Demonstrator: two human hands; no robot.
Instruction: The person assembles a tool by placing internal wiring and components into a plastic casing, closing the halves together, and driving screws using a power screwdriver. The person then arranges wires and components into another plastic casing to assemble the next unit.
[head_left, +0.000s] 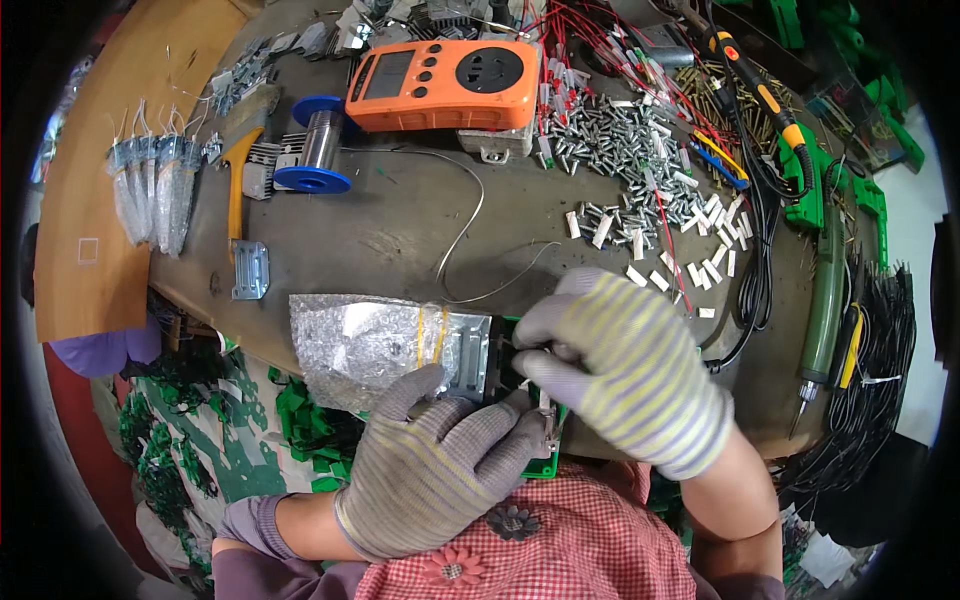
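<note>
Both my hands wear grey gloves with yellowish stripes and meet over a small green casing (543,468) at the table's front edge. My left hand (440,465) grips the casing from the near side, its fingertips pressed on it. My right hand (625,370) is closed, thumb and forefinger pinched together just above the casing; what they hold is hidden. Left of the casing, against it, lies a bubble-wrapped pack (350,345) with two yellow bands and a ribbed metal plate (472,355) at its right end. The inside of the casing is mostly covered by my hands.
Behind stands an orange meter (445,85), with a blue-ended wire spool (315,150) to its left. Screws (610,135), white tabs (713,268) and red wires fill the back right. A green electric screwdriver (825,290) hangs at right; a yellow-handled hammer (238,190) lies left.
</note>
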